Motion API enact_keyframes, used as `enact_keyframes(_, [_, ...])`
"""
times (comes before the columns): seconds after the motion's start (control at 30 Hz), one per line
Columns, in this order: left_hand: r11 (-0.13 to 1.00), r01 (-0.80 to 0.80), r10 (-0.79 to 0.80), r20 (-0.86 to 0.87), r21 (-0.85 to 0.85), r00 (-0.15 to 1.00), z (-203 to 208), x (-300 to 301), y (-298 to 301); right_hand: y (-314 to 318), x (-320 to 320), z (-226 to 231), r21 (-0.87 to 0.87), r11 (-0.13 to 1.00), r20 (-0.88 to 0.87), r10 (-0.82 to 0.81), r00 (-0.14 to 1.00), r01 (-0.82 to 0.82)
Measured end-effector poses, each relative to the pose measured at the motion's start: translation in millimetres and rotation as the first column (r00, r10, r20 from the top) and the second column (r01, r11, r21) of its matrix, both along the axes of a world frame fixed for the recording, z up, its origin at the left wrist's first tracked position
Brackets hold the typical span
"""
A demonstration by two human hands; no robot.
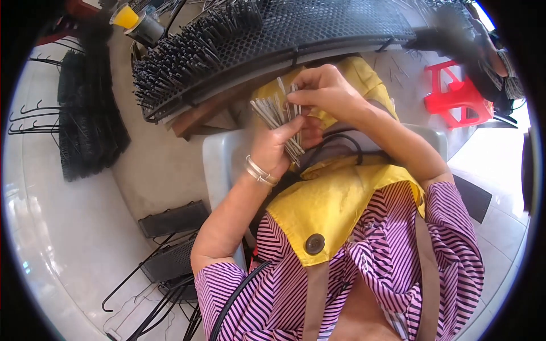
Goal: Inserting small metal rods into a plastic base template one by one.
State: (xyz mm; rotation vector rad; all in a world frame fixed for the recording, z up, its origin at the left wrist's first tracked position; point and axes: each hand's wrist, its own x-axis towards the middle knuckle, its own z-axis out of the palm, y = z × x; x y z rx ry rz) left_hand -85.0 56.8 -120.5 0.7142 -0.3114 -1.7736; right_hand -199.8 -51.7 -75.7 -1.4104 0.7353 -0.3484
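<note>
My left hand (275, 146), with bangles (260, 171) at its wrist, is closed around a bundle of thin, pale metallic sticks (272, 112). They fan out at the upper end and poke out below the fist. My right hand (326, 91) pinches one or a few sticks at the bundle's upper right, thumb and fingertips together. Both hands are over my lap, where a yellow apron (318, 207) lies. Just beyond them stands a black perforated metal table (318, 28), and dark thin rods (170, 71) stand upright in dense rows along its left part.
Black brush-like bundles with hooked rods (88, 113) hang at the left. Black mesh trays (173, 219) and long hooked rods lie at lower left. A red plastic stool (458, 96) stands at right. An orange-filled cup (126, 18) sits at upper left. Pale chair arms (214, 165) flank me.
</note>
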Motion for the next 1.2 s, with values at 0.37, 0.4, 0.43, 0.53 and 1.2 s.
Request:
enact_keyframes(0.37, [0.985,-0.115,0.092,0.176,0.126,0.980,11,-4,2,-5,-4,-2,-0.039,0.991,-0.060,-0.130,0.990,0.128])
enact_keyframes(0.4, [0.985,-0.118,0.095,0.174,0.125,0.980,12,-3,2,-5,-3,0,-0.040,0.991,-0.061,-0.127,0.990,0.125])
enact_keyframes(0.43, [0.982,-0.125,0.096,0.198,0.142,0.976,13,-2,2,-5,-3,2,-0.012,0.994,-0.021,-0.110,0.994,0.109])
enact_keyframes(0.53, [0.980,-0.137,0.100,0.239,0.144,0.966,14,-1,3,-5,-3,8,0.033,0.996,0.030,-0.089,0.996,0.088])
enact_keyframes(1.2, [0.937,-0.218,0.212,0.054,0.271,0.976,5,0,1,-97,32,1,-0.002,0.816,0.460,-0.512,0.726,0.577])
